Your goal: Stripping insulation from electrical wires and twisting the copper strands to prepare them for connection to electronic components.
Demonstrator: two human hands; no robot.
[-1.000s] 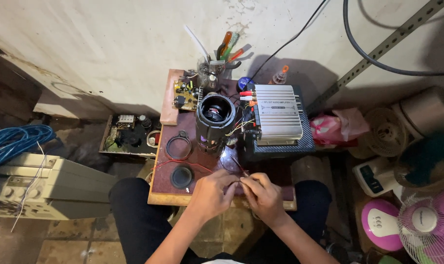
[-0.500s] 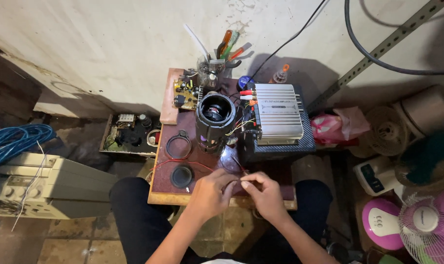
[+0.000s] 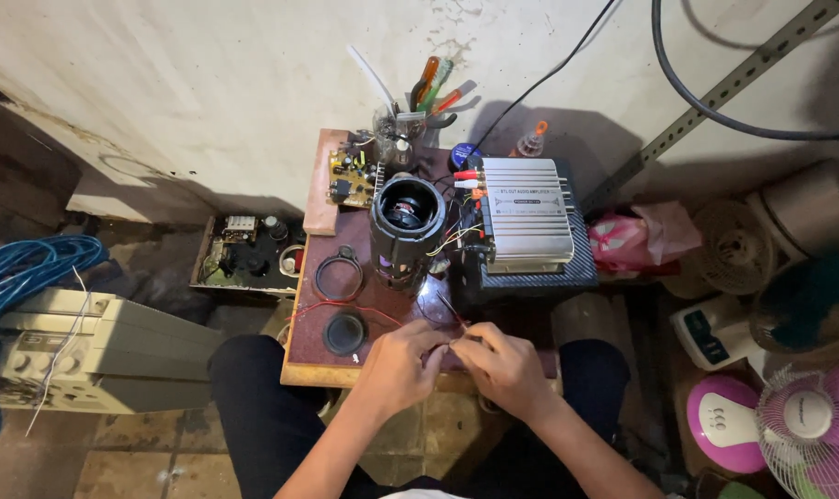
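Observation:
My left hand (image 3: 403,363) and my right hand (image 3: 502,368) meet at the near edge of a small dark-red work board (image 3: 318,323), fingertips pinched together on thin red wires (image 3: 452,312). These wires run up toward a black cylindrical speaker housing (image 3: 406,229) standing mid-board. A silver ribbed amplifier (image 3: 526,213) sits to the right of it. A small round black speaker (image 3: 345,333) lies just left of my left hand, with a black ring (image 3: 338,276) above it.
A circuit board (image 3: 353,178) and a cup of screwdrivers (image 3: 410,115) stand at the back by the wall. On the floor: a beige case (image 3: 96,351) and blue cable (image 3: 22,268) at left, a pink bag (image 3: 627,240) and fans (image 3: 812,430) at right.
My hands have shifted slightly together over the board's near edge, with the right hand closing in on the left. The wires stay pinched between them. Nothing else has moved.

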